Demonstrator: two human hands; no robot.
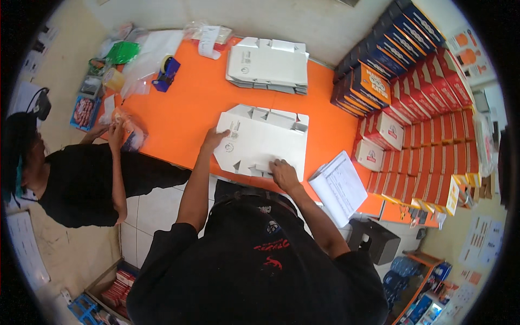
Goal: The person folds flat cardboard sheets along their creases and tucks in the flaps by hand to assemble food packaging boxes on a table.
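At frame centre, a flat carton (264, 140) is touched at its left edge by the left hand (215, 138) and lower edge by the curled right hand (285, 175), whether either pinches cannot be told, and is judged light, creasable, best held by opposite edges.

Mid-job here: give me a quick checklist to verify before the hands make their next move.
1. Left hand on the nearer white carton: ok, at its left edge.
2. Right hand on that carton: ok, by its near edge.
3. Carton lying flat, unassembled: ok.
4. Stack of flat cartons apart from it: ok, farther back.
5. Co-worker's hands away from the carton: ok, at a plastic bag on the left.
6. Carton's underside unobstructed: cannot tell, hidden.
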